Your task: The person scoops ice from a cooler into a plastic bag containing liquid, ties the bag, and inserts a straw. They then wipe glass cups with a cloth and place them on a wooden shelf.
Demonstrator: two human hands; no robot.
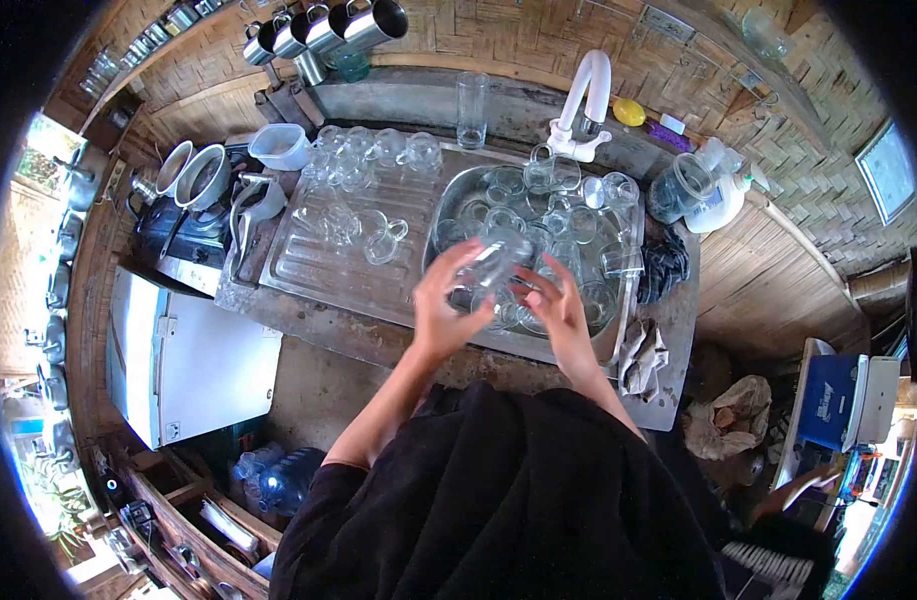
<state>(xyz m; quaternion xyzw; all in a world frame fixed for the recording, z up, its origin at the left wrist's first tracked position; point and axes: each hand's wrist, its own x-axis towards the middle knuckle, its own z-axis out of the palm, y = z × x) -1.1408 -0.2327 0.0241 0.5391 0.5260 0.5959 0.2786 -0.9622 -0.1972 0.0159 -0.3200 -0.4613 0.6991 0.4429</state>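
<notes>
Over the front of the sink basin (434, 215), a clear glass cup (501, 256), blurred by motion, is between my two hands. My left hand (447, 305) is wrapped at its left side, thumb below. On the right side, my right hand (554, 298) has its fingers bent toward the cup; whether they touch it is unclear. Beneath and behind, many glass mugs (583, 224) fill the basin. On the ridged drainboard (319, 275) to the left, more glass mugs stand in rows at the back, with a few (382, 243) nearer the middle.
A white faucet (585, 100) arches behind the basin, beside a tall glass (472, 110). Right of the basin are a jar (681, 188), a white bottle (721, 205), a black bag (664, 264) and a crumpled cloth (643, 358). Pots (203, 177) stand far left. Another person's hand (801, 487) shows lower right.
</notes>
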